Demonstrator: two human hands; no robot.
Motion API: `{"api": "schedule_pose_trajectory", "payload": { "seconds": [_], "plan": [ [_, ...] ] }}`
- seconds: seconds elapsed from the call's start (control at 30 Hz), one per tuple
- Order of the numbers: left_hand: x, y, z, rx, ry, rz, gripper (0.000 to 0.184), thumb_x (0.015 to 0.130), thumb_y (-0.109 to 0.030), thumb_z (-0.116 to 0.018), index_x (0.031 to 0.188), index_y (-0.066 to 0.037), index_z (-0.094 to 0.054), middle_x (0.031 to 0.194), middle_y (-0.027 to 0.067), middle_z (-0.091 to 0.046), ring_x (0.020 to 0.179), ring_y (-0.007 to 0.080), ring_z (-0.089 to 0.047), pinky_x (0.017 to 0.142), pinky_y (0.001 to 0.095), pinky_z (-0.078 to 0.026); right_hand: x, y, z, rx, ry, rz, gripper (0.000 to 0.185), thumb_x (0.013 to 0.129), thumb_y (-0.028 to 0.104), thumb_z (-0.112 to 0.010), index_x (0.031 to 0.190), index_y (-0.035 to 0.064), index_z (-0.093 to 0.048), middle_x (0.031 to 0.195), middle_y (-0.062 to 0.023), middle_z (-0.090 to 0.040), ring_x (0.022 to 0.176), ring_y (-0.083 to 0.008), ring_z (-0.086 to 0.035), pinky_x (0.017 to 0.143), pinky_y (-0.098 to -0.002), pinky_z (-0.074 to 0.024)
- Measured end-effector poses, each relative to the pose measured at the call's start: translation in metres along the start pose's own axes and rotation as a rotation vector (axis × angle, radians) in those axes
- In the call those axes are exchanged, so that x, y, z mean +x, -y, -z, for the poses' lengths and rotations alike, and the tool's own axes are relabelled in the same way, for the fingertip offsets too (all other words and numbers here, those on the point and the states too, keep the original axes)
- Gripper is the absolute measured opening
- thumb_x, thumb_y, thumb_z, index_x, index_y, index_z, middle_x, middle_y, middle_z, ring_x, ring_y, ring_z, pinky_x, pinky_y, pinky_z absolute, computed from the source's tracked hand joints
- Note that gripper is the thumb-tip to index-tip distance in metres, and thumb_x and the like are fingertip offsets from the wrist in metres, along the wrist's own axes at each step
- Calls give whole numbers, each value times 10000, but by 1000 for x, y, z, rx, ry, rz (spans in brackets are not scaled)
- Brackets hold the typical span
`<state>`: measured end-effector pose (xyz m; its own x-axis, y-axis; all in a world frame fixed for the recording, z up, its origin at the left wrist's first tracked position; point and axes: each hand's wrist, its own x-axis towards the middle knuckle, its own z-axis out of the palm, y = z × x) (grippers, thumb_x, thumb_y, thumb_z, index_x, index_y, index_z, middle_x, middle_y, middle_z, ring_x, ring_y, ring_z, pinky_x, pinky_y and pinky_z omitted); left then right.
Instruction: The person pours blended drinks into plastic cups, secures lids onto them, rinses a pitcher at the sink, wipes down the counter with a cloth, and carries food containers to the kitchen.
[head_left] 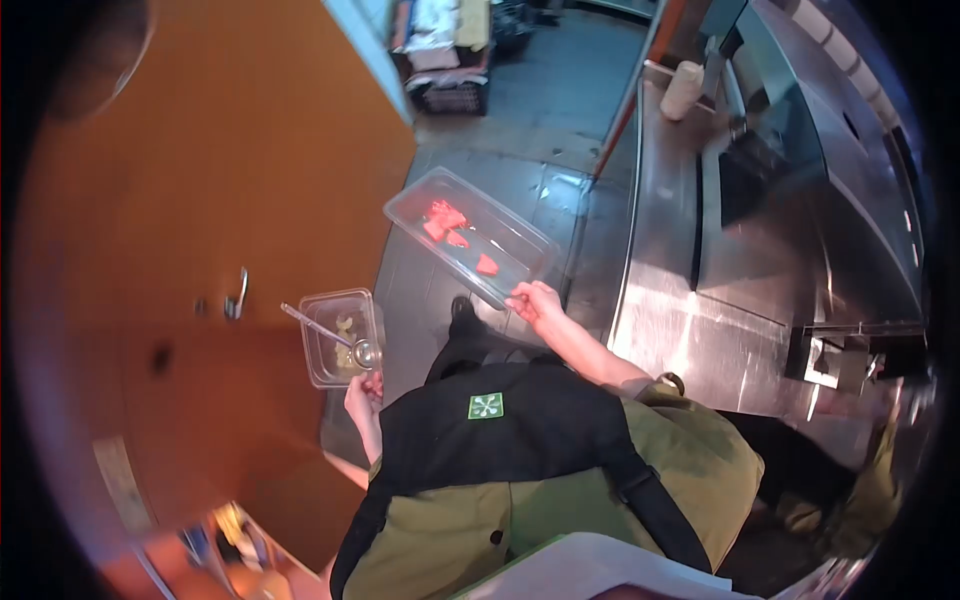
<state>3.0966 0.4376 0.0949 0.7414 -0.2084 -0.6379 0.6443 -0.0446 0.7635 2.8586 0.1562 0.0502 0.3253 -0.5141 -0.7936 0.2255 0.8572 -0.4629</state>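
Observation:
My right hand (538, 303) grips the near corner of a long clear plastic food container (508, 232), held out in front of me above the floor. Several pinkish-red pieces of food (446, 222) lie inside it, mostly toward the far end. On the left, my left hand (366, 390) is closed on the near edge of a smaller clear plastic container (312, 358). Pale yellowish pieces (344, 327) sit in that one, and a ladle (365, 352) rests in it with its handle leaning over the far left rim. Part of my left hand's fingers is hidden.
A brown door (230, 180) with a metal handle (237, 295) stands close on the left, beside the smaller container. Along the right runs a steel counter (660, 330) with a stack of white cups (683, 90). A dark crate (450, 95) stands on the floor ahead.

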Motion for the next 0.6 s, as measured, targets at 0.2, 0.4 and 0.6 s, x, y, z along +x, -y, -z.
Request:
{"api": "schedule_pose_trajectory", "payload": {
  "seconds": [0.2,0.4,0.6],
  "plan": [
    [119,-151,-269,251,438,-88,103,843,-92,-572,763,-50,-523,625,38,-517,635,209,-644,585,286,-525,41,89,-44,192,-365,239,243,734,-38,-631,689,97,-433,599,-27,-546,576,-205,-667,422,-229,-455],
    [172,-186,-529,412,808,-87,146,845,-130,-618,735,-92,-530,631,11,-557,636,173,-648,552,231,-483,117,193,-62,366,-554,268,262,724,-40,-615,621,98,-418,558,-43,-527,482,-165,-614,367,-228,-424],
    [216,-146,-728,274,800,300,147,820,-90,-587,695,-52,-520,672,83,-594,654,222,-643,513,214,-495,246,347,-65,491,-511,143,142,737,-34,-602,718,56,-493,640,-70,-588,541,-194,-642,460,-254,-508]
  ]
}}
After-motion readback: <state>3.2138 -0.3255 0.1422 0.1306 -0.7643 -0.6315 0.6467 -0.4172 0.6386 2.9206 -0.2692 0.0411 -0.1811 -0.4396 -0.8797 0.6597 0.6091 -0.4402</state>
